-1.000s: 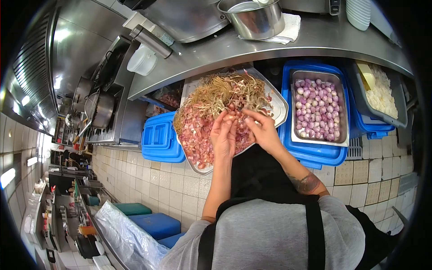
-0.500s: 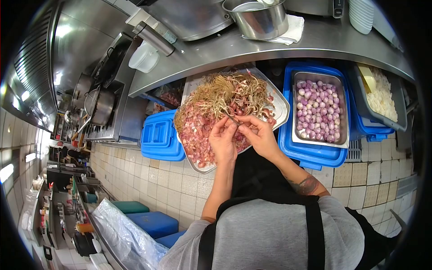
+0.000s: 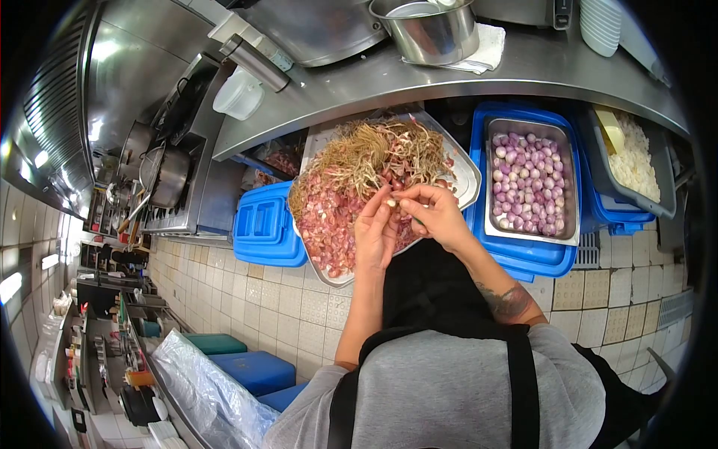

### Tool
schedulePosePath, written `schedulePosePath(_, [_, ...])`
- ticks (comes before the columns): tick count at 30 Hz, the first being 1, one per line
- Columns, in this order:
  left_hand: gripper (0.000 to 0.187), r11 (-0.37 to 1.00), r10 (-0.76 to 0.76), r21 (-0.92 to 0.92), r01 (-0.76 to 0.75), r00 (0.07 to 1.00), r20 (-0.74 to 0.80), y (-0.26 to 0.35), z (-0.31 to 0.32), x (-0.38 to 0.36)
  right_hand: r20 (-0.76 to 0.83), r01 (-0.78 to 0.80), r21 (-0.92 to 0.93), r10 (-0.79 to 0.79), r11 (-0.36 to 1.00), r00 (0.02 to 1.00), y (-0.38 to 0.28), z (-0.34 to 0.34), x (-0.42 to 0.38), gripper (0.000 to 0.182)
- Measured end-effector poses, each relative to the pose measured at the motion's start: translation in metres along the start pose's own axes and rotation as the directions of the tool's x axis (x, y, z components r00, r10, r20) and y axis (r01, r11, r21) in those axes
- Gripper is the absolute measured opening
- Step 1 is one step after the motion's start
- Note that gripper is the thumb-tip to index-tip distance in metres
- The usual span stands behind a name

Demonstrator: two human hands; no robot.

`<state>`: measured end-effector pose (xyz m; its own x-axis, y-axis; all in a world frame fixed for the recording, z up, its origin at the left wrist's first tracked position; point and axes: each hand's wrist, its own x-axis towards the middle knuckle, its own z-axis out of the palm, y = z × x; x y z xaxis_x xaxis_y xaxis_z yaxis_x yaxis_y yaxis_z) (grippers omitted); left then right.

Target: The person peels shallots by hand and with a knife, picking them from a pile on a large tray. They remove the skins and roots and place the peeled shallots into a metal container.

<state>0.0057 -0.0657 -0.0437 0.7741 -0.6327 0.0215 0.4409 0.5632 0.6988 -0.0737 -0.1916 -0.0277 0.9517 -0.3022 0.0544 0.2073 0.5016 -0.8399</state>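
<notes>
My left hand (image 3: 375,233) is closed, pinching a small pale shallot (image 3: 390,203) between thumb and fingertips. Close against it, my right hand (image 3: 441,218) is closed around what looks like a small knife; only a bit of its green handle (image 3: 419,221) shows and the blade is mostly hidden. Both hands are over a large metal tray (image 3: 469,182). Loose pinkish shallot skins (image 3: 336,239) fill the tray's near left part, and a heap of dry stringy roots and stalks (image 3: 366,153) lies behind them, with some unpeeled shallots near my fingertips.
To the right, a steel pan of peeled shallots (image 3: 527,179) rests on a blue lidded bin (image 3: 523,258). Beyond it stands a grey tub (image 3: 666,176) with white pieces. A steel counter (image 3: 336,97) runs across the back, holding a pot (image 3: 430,37). Another blue lid (image 3: 262,224) is at left.
The fingertips have shifted slightly, and a pale shallot now shows between them. The dark thin blade seen earlier between the hands is no longer plain; a green handle shows under my right hand.
</notes>
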Motion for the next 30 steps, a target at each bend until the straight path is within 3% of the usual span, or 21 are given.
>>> schedulePosePath(2, [0.040,0.995,-0.015,0.098,0.016,1.000,-0.016,0.006,0.008,0.001,-0.009,-0.048,0.099,0.050,0.994,0.999,0.002,-0.002,0.001,0.014])
schedulePosePath(6, [0.042,0.948,0.088,0.307,-0.087,0.996,0.011,0.001,0.005,0.002,-0.033,-0.018,0.012,0.018,1.000,0.999,0.008,0.001,0.000,0.014])
schedulePosePath(8, [0.043,0.930,0.127,0.342,-0.131,0.991,0.034,0.000,-0.002,0.002,0.007,-0.009,-0.006,0.009,1.000,1.000,0.010,0.001,0.001,0.013])
schedulePosePath(11, [0.046,0.941,0.126,0.314,-0.124,0.992,0.014,0.005,0.001,0.000,-0.079,0.065,-0.058,-0.069,0.996,0.994,0.008,-0.002,0.008,0.017])
schedulePosePath(15, [0.048,0.935,0.189,0.299,-0.191,0.981,0.035,0.010,-0.004,-0.001,-0.133,0.113,-0.510,-0.207,0.853,0.969,0.012,-0.017,0.019,0.030])
schedulePosePath(18, [0.046,0.931,0.214,0.301,-0.205,0.977,0.004,0.015,-0.012,0.001,0.033,0.304,-0.775,-0.445,0.554,0.895,0.009,-0.014,0.018,0.034])
schedulePosePath(21, [0.043,0.921,0.253,0.311,-0.236,0.967,-0.012,0.017,-0.010,0.003,0.013,0.211,-0.578,-0.250,0.788,0.968,-0.016,0.007,0.002,0.036])
schedulePosePath(24, [0.040,0.923,0.238,0.310,-0.228,0.971,0.004,0.020,-0.012,0.001,0.222,0.296,-0.520,-0.208,0.801,0.953,-0.017,0.007,0.001,0.037])
schedulePosePath(25, [0.039,0.918,0.237,0.327,-0.226,0.971,0.006,0.020,-0.013,0.001,0.239,0.403,-0.502,-0.326,0.765,0.915,-0.008,0.007,0.004,0.037])
schedulePosePath(28, [0.035,0.901,0.233,0.373,-0.221,0.972,0.015,0.022,-0.011,0.000,0.294,0.470,-0.500,-0.368,0.727,0.882,-0.007,0.005,0.007,0.036])
schedulePosePath(30, [0.033,0.890,0.233,0.399,-0.222,0.972,0.022,0.025,-0.006,-0.002,0.295,0.305,-0.529,-0.165,0.792,0.941,-0.018,0.004,0.003,0.035])
